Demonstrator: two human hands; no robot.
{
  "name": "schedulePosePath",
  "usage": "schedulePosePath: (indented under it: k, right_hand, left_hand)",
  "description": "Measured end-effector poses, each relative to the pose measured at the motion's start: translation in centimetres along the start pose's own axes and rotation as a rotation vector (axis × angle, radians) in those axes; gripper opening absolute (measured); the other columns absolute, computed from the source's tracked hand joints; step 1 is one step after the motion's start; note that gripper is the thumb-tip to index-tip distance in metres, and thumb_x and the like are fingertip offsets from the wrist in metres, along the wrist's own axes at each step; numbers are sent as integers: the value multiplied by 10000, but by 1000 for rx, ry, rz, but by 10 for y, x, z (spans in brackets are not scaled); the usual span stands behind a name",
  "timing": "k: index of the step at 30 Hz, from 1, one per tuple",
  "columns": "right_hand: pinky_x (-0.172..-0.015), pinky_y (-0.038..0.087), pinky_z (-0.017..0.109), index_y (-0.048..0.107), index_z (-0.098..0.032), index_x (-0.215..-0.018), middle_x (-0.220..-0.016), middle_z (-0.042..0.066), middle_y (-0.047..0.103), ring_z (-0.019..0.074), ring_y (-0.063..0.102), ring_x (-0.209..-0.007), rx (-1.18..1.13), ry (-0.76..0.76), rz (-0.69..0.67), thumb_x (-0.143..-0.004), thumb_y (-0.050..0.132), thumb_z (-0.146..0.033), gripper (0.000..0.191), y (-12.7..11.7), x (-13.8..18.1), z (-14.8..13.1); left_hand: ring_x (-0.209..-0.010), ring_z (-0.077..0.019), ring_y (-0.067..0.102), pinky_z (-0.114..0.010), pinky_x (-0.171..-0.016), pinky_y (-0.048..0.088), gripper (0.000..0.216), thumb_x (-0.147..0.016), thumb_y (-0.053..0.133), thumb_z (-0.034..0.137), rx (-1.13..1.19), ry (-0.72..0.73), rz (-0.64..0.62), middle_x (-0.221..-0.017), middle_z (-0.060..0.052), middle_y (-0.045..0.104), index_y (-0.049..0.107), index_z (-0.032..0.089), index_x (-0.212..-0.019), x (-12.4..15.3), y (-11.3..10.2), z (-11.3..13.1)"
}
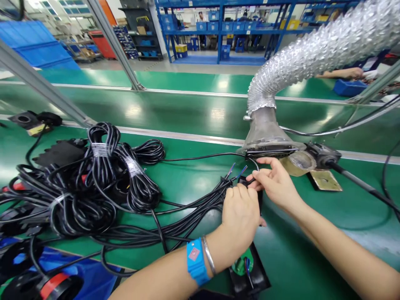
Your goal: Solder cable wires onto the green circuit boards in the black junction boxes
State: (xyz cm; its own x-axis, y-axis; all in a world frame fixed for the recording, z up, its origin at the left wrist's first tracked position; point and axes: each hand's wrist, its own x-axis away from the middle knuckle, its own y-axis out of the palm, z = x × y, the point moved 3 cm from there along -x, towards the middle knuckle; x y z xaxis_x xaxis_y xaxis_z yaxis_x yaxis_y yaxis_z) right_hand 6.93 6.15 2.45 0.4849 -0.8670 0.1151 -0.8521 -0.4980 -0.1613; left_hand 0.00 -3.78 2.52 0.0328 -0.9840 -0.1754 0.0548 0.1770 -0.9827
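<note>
My left hand [240, 212] is closed around a small black part [246, 182] and a bunch of black cables [190, 210] at the middle of the green bench [193, 175]. My right hand [275, 179] pinches the same black part from the right, its fingers bent together. Thin wire ends [235, 170] with coloured cores stick up just beyond both hands. A blue wrist strap [196, 260] and a metal bangle sit on my left wrist. What lies inside my left fist is mostly hidden.
Coiled black cable bundles [103, 175] pile up at left. A foil exhaust hose [312, 50] ends in a metal hood [268, 137] just beyond my hands. A black unit with a green board [246, 266] lies below my wrist. Another person's arm [340, 74] rests far right.
</note>
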Motion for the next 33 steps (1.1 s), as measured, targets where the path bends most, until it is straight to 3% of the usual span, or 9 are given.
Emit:
schedulePosePath:
  k: [5, 8, 11, 14, 16, 19, 23, 28, 33]
  right_hand:
    - [-660, 566, 321, 567, -192, -995, -843, 53, 693, 174, 675, -684, 410, -241, -126, -868, 504, -477, 318, -17, -7, -1]
    - [-803, 512, 408, 692, -197, -929, -887, 80, 690, 238, 649, -833, 637, -374, -185, -822, 566, -387, 252, -30, -11, -9]
    - [-795, 464, 444, 726, -197, -907, -890, 108, 650, 272, 590, -878, 887, -610, -276, -824, 586, -338, 215, -36, -12, -20]
    - [-859, 434, 438, 704, -158, -903, -1102, 134, 622, 291, 540, -1072, 1191, -1021, -378, -906, 499, -215, 213, -32, -6, -24]
    - [-946, 390, 413, 670, -132, -903, -1088, 115, 643, 246, 524, -1138, 1219, -1177, -444, -924, 434, -115, 238, -28, -2, -19]
    - [-878, 357, 390, 619, -145, -844, -839, 61, 653, 177, 583, -915, 1176, -1137, -504, -925, 380, -73, 262, -24, 0, -8]
    - [-725, 291, 357, 573, -148, -812, -732, 47, 588, 162, 522, -756, 1160, -997, -518, -923, 350, -86, 258, -18, 6, 4]
    - [-768, 327, 357, 539, -149, -772, -766, 56, 580, 169, 515, -786, 1116, -925, -475, -938, 356, -119, 249, -15, 13, 9]
    - [-999, 305, 426, 505, -166, -753, -813, 54, 605, 208, 548, -1070, 1114, -949, -420, -929, 370, -131, 224, -19, 17, 17]
  left_hand:
    - [-795, -258, 505, -377, -693, 438, 814, -659, 581, 806, -20, -85, -45, -834, -126, 535, 618, 46, -949, -12, 0, 8]
    - [-851, -270, 516, -373, -724, 430, 606, -738, 660, 607, -4, -131, -79, -911, -150, 543, 618, 46, -963, -15, -2, 5]
    - [-830, -258, 545, -364, -722, 440, 448, -669, 720, 329, 95, -130, -135, -964, -147, 551, 568, 73, -1003, -12, -10, -8]
    - [-815, -244, 569, -357, -733, 458, 468, -593, 693, 170, 172, 22, -199, -955, -110, 579, 519, 105, -1022, -5, -23, -27]
    - [-810, -239, 580, -360, -755, 465, 423, -597, 639, 110, 166, 130, -246, -906, -76, 599, 511, 125, -1000, -1, -27, -40]
    - [-785, -235, 585, -380, -773, 471, 362, -602, 581, 86, 132, 171, -293, -883, -56, 610, 512, 149, -952, 3, -26, -55]
    - [-760, -237, 578, -389, -744, 477, 335, -583, 546, 100, 122, 117, -320, -865, -66, 599, 516, 155, -912, 4, -20, -58]
    - [-741, -242, 546, -400, -702, 469, 349, -616, 498, 130, 119, 76, -299, -867, -76, 565, 532, 162, -962, 6, -19, -55]
    - [-766, -250, 542, -414, -717, 459, 373, -702, 485, 150, 89, 88, -332, -900, -77, 561, 540, 155, -1072, 8, -17, -54]
